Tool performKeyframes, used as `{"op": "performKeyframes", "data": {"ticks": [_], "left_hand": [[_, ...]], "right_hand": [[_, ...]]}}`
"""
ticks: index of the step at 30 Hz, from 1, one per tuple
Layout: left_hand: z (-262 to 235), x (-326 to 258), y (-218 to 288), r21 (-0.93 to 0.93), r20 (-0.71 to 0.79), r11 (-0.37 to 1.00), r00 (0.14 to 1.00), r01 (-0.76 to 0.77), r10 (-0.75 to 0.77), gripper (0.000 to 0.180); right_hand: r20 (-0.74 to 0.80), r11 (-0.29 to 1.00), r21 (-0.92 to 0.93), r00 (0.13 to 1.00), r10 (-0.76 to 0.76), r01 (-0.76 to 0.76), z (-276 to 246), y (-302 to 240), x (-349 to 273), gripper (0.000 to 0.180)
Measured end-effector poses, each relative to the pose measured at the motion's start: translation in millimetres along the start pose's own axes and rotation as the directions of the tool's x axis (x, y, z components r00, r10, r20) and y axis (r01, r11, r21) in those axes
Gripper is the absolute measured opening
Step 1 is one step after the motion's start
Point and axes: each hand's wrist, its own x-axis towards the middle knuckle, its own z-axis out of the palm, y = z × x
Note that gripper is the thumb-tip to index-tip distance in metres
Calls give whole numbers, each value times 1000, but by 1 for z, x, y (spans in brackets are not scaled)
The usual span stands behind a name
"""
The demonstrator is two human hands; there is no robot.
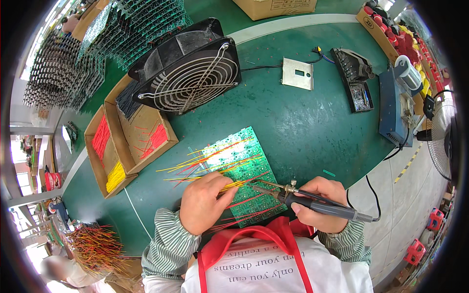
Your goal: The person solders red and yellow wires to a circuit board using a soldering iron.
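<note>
A green circuit board panel point(264, 168) lies on the green table in front of me, with several red and yellow wires standing off it to the left. My left hand point(201, 204) is closed over the panel's left edge, pinching a yellow wire point(240, 184) whose end reaches the board's middle. In my right hand point(326, 188) is a soldering iron point(317, 205) with a thin metal feed tube clamped alongside its barrel. The iron's tip is down at the board, close to the wire end; whether they touch, I cannot tell.
Left of the panel, a divided cardboard box point(128, 166) holds red, yellow and dark wires. A black fan point(188, 73) stands behind it, near stacked boards point(139, 29). Farther right are a metal plate point(297, 74), a black iron stand point(354, 78) and a blue soldering station point(394, 107).
</note>
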Motion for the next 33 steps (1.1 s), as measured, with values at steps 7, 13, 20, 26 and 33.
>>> {"op": "performKeyframes", "data": {"ticks": [7,13,20,26,33], "left_hand": [[-3,2,1,-51,30,998,999,41,-39,12],[0,1,0,-48,24,998,999,34,-33,13],[1,2,1,-41,29,999,999,35,-34,12],[-2,0,2,-18,28,999,999,38,-38,11],[-48,-5,3,368,-386,869,904,332,-182,11]], "right_hand": [[6,999,17,1000,29,-29,3,0,-2,20],[12,1000,15,1000,21,-21,1,-1,-2,19],[11,999,34,1000,27,-28,1,1,-1,20],[-12,1000,2,1000,14,-14,-5,-3,-1,19],[-38,1000,-16,999,10,-10,-13,-1,-8,18]]}}
